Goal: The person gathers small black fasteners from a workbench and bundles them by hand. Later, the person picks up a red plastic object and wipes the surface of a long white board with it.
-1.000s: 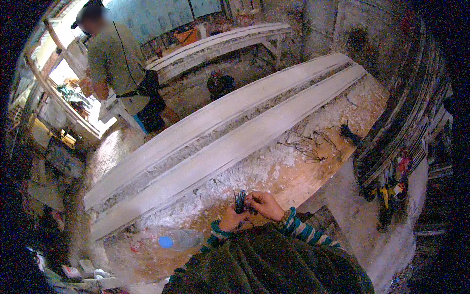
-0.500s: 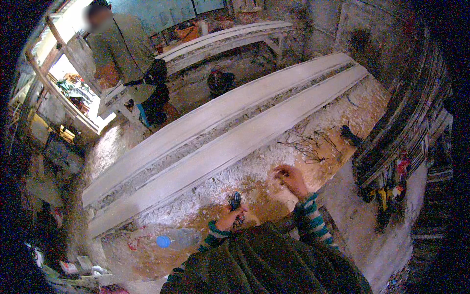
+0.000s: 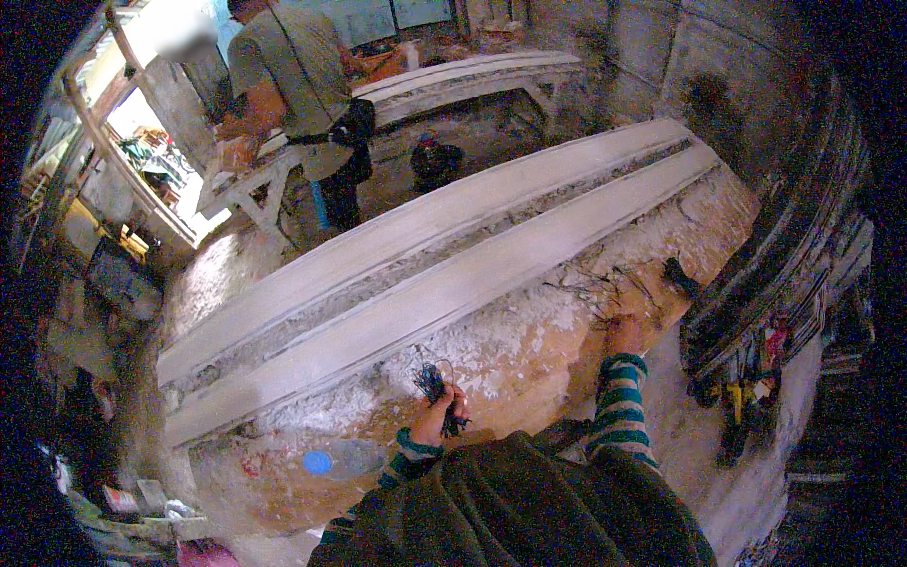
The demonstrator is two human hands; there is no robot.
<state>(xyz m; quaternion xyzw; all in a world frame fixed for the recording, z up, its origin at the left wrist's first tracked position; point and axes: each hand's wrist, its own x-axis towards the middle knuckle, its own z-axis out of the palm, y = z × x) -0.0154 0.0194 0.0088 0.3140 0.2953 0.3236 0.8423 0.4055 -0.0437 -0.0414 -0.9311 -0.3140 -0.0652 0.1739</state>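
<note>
My left hand (image 3: pixel 433 421) is closed around a small bundle of dark, thin wire-like strands (image 3: pixel 430 380), whose loose ends stick out above and below my fingers. It is above the near edge of the dusty wooden table. Farther right, my right hand (image 3: pixel 624 334) reaches down to the tabletop, beside a loose spread of dark, thin wire-like strands (image 3: pixel 605 285). Its fingers are blurred, and whether they pinch a strand cannot be made out. Just beyond it, near the table's right edge, lies a dark bunched thing (image 3: pixel 678 276) of unclear kind.
Two long pale moulded strips (image 3: pixel 453 283) lie across the table (image 3: pixel 491 402), which is spotted with white residue. A clear bottle with a blue cap (image 3: pixel 318 463) lies at the near left. Dark long lengths (image 3: pixel 775 246) are stacked at right. Another person (image 3: pixel 293 80) stands at a far bench.
My right hand has moved right and down to the loose strands. The bundle in my left hand has shifted slightly left. The other person has moved right and leans over the far bench.
</note>
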